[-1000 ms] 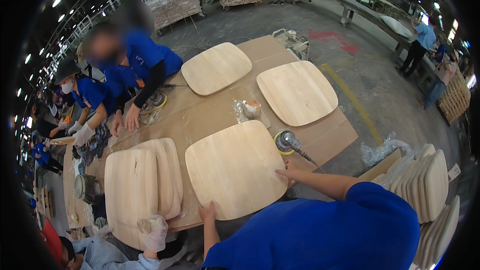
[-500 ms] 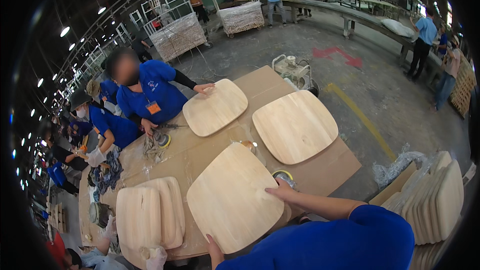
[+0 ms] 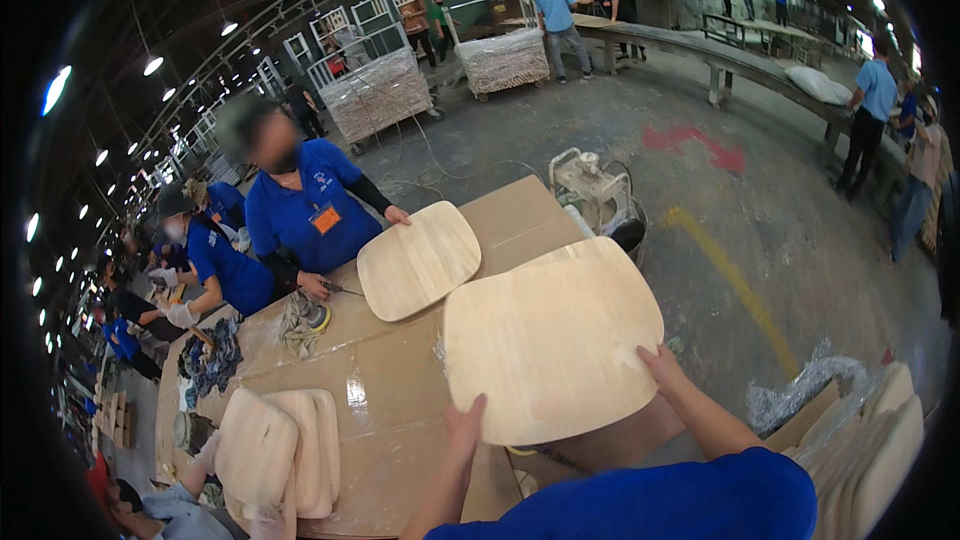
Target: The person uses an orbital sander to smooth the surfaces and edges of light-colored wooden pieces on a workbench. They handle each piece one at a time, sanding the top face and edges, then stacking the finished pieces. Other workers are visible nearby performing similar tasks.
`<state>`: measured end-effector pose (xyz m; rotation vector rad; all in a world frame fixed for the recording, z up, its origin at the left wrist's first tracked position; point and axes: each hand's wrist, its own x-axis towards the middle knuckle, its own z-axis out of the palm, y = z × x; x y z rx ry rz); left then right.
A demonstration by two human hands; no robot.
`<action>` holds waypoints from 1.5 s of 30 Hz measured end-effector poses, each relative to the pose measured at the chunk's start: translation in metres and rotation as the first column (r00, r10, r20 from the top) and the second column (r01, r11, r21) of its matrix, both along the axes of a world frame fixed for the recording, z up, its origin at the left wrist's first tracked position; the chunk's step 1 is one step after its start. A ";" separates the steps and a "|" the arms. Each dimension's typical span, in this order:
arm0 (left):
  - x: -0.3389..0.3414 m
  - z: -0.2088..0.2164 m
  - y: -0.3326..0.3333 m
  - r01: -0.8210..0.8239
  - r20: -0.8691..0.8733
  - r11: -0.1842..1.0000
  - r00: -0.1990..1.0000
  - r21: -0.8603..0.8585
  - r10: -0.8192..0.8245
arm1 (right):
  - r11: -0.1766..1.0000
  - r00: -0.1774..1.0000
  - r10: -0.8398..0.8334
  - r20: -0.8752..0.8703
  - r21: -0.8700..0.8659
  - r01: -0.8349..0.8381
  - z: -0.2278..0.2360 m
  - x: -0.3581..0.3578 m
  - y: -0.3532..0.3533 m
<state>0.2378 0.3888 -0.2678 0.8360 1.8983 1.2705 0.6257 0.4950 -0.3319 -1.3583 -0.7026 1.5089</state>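
Note:
Between my two hands is a pale wooden panel with rounded corners, like a chair seat, tilted above the table. My left hand grips its near left edge. My right hand holds the right edge, thumb on the face. Behind it, a second wooden panel shows only its far edge. Part of a sander's yellow rim peeks out below the panel I hold. Across the table, a co-worker in blue has one hand on another wooden panel and the other near a sander beside a rag.
The table is covered with cardboard. Several panels are at its left, with a gloved person beside them. More stacked panels stand at my right, by plastic wrap. A machine sits on the floor past the table.
Held in both hands, the panel has moved up and to the right, now covering most of the second panel. The co-worker's panel is tilted differently. My view has shifted slightly.

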 end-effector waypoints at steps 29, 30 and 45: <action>-0.105 -0.014 -0.305 -0.352 -0.251 0.926 0.916 -0.138 0.311 | 0.426 0.559 0.563 0.609 0.366 -0.828 0.002 -0.305 0.052; -0.103 -0.003 -0.357 -0.478 -0.392 0.863 0.834 -0.160 0.389 | 0.333 0.488 0.629 0.605 0.358 -0.872 0.002 -0.327 0.012; 0.419 0.068 -0.860 -0.472 -0.886 -0.881 -0.424 0.041 0.186 | -0.963 -0.830 0.257 0.495 0.057 -0.264 0.004 -0.401 -0.517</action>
